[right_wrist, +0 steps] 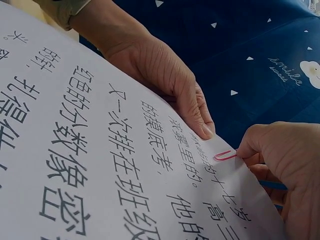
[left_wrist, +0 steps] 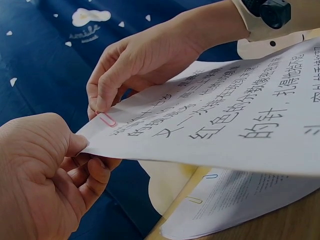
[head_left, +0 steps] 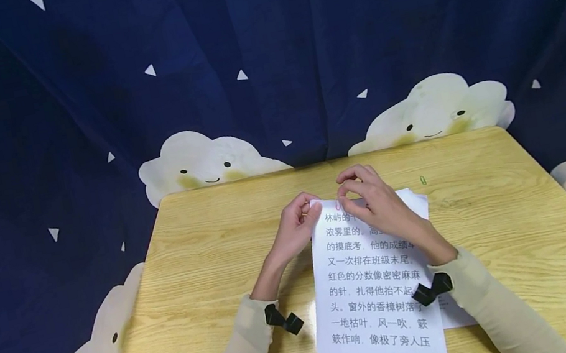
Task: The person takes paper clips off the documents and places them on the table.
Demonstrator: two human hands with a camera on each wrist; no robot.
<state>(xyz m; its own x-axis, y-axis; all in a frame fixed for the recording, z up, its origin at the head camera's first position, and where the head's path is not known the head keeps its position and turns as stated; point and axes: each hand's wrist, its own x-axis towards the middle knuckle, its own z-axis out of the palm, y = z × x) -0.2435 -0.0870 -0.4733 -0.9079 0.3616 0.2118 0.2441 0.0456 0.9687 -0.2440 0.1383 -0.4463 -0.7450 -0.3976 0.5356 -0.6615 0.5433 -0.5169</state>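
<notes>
A white sheet of paper (head_left: pixel 373 287) with large printed Chinese characters is held up off the table at its top edge. My left hand (head_left: pixel 293 225) pinches its top left corner, thumb on the printed face and fingers behind. At the top edge, just right of that corner, a pink paper clip (right_wrist: pixel 223 156) sits over the paper. My right hand (head_left: pixel 375 201) pinches the clip's outer end between thumb and index finger. In the left wrist view, part of the pink clip's loop lies on the printed face; the rest is hidden by the right fingertips.
Beneath lies another printed sheet (left_wrist: pixel 232 200), bearing a blue paper clip (left_wrist: pixel 210 176) and a yellow paper clip (left_wrist: pixel 193 200) on its edge. A green paper clip (head_left: pixel 422 180) lies on the wooden table (head_left: pixel 502 226), right of the papers. A dark blue curtain (head_left: pixel 190 35) hangs behind.
</notes>
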